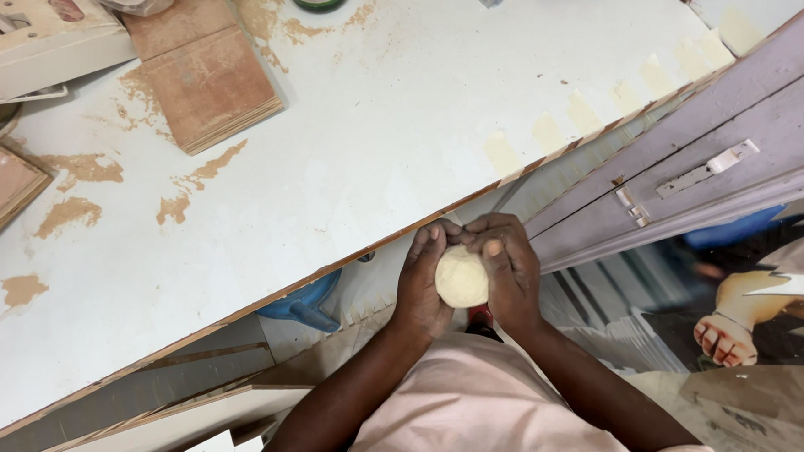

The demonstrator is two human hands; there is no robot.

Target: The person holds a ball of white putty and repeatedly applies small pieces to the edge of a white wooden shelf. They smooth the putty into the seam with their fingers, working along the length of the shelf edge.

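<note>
- Cupping a pale, round, matte lump (461, 276), the left hand (424, 287) and right hand (512, 270) curl around it together, just off the bench edge.
- White bench (379, 133) is smooth, blotched with tan patches; flat brown boards (210, 83) lie on it.

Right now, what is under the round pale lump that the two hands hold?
Under the pale lump a small red thing shows, and the person's pink shirt. The left hand and right hand cover its sides; the rest below is hidden.

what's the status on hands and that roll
Left hand and right hand both closed around pale tape roll, held off white table edge. Nothing in the way.
</note>
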